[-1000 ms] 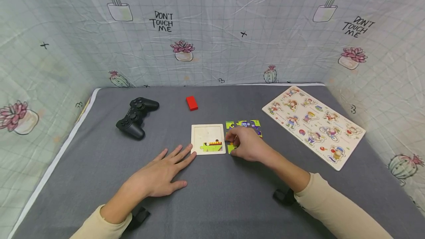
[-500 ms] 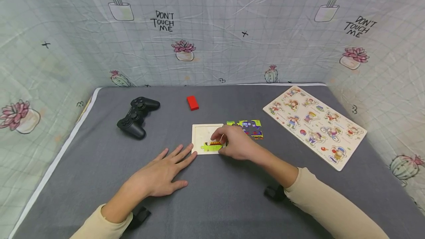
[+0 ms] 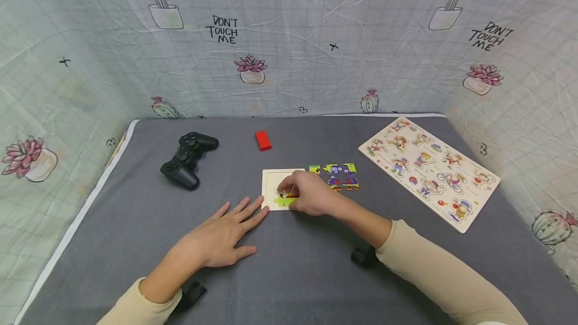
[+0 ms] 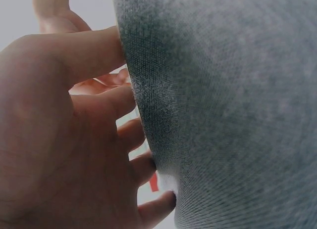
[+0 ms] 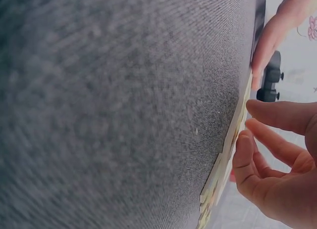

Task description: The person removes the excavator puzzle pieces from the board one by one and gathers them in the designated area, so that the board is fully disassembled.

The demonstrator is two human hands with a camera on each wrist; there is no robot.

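My right hand [image 3: 311, 194] is over the square wooden puzzle tray [image 3: 271, 178], its thumb and fingertips drawn together as if on a small puzzle piece, mostly hidden by the fingers. Green jigsaw pieces [image 3: 282, 202] lie along the tray's near side, partly behind that hand. In the right wrist view, curled fingers [image 5: 243, 147] and thumb hang just above the tray edge [image 5: 233, 125]. My left hand [image 3: 221, 238] lies flat with spread fingers, their tips at the tray's left edge; the left wrist view shows this palm [image 4: 74, 140] against the cloth.
Loose puzzle pieces [image 3: 343, 176] lie right of the tray. A black game controller [image 3: 188, 159] sits at the left and a red block [image 3: 263, 140] farther back. At the right lies a large picture puzzle board [image 3: 431, 172]. Patterned cloth walls enclose the grey table [image 3: 280, 280].
My right hand has moved left from the loose pieces to over the tray, fingers still pinched together. The left hand has stayed in place.
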